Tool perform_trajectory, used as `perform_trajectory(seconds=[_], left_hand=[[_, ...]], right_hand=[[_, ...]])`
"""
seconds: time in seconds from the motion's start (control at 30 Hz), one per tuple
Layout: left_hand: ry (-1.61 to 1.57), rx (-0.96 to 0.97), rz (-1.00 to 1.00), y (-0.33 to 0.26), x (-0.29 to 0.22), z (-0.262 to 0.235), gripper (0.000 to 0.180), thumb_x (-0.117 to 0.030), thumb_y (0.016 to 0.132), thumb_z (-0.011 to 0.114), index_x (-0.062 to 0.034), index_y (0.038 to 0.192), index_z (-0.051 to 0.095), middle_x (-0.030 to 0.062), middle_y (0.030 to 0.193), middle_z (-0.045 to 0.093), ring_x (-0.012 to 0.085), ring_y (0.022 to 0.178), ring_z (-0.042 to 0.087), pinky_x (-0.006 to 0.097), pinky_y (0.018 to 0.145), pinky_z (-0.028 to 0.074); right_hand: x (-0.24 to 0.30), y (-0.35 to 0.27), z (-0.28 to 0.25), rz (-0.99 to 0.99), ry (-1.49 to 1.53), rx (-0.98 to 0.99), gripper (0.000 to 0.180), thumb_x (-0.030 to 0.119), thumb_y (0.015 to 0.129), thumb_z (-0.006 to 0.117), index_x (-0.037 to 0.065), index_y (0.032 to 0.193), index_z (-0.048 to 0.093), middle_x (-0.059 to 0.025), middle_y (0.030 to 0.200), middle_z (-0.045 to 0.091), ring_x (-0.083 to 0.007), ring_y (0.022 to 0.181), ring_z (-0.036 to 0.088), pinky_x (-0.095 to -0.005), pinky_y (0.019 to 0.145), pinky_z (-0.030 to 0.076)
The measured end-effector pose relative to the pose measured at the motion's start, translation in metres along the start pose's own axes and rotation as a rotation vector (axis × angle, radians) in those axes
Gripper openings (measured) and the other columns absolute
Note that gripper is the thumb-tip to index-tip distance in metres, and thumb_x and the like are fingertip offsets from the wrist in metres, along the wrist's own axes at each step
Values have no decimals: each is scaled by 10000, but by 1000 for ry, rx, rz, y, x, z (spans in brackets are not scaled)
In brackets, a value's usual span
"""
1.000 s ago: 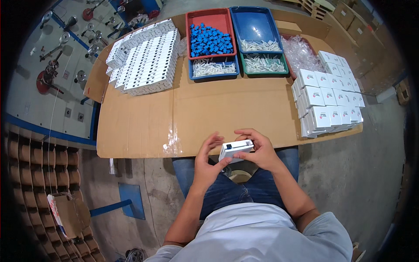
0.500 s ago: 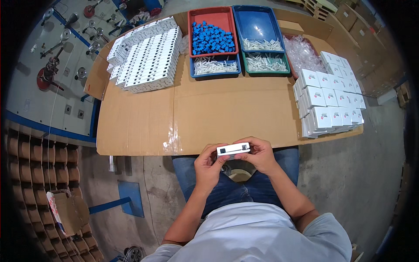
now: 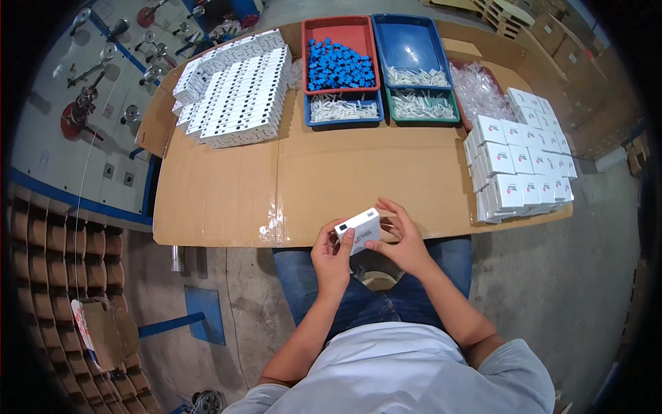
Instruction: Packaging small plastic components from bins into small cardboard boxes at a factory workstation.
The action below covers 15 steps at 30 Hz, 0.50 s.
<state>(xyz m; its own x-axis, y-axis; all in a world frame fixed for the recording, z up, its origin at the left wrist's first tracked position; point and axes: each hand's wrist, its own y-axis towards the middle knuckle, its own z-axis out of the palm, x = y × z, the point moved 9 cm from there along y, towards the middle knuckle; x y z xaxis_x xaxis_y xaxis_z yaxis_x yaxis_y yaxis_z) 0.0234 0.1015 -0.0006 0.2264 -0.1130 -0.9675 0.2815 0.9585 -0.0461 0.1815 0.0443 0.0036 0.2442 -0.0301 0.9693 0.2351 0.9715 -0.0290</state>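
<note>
A small white box (image 3: 363, 234) with printing on its broad face is held up at the table's near edge, tilted with its right end higher. A dark square and a light grey patch show on its narrow top side. My left hand (image 3: 332, 261) is closed round the left end, thumb on the broad face. At the lower right corner the thumb of my right hand (image 3: 407, 247) presses on the box. That hand's index finger is raised off it, and its other fingers curl at the right end, partly hidden.
Rows of white boxes with dark squares (image 3: 238, 96) stand at back left. Trays hold blue pieces (image 3: 338, 65) and white sticks (image 3: 341, 108); a bin holds clear plastic (image 3: 479, 90). White printed boxes (image 3: 520, 159) are stacked right on the cardboard-covered table (image 3: 372, 162).
The white box has turned from lying level, narrow side up, to a tilt that shows its broad printed face. My right hand's fingers have loosened and spread at its right end.
</note>
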Motion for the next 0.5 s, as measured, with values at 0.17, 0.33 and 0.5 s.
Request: perform_trajectory(seconds=[0.17,0.33,0.5], left_hand=[[-305,104,-229,-2,-2,13,392,-125,1044,659,-18,1402,540,127,1288,694,154,1147,652,289,978,519],[130,218,-106,37,-4,-24,376,-107,1034,660,-29,1396,589,123,1088,775,148,1053,715,289,994,515],[428,21,22,120,7,-122,424,-27,985,660,-16,1402,586,119,1032,777,161,1033,728,325,1008,515]], right_hand=[[7,3,14,-69,-507,-6,847,104,810,888,37,1520,431,-129,1455,558,-206,1291,571,-356,1081,475],[-31,19,-10,144,-218,-59,317,191,1037,659,9,1295,638,-49,1124,721,-140,1038,662,-330,910,546],[-22,72,-10,117,-356,-56,267,156,1010,657,-2,1224,649,-68,1073,722,-136,984,662,-319,859,542]])
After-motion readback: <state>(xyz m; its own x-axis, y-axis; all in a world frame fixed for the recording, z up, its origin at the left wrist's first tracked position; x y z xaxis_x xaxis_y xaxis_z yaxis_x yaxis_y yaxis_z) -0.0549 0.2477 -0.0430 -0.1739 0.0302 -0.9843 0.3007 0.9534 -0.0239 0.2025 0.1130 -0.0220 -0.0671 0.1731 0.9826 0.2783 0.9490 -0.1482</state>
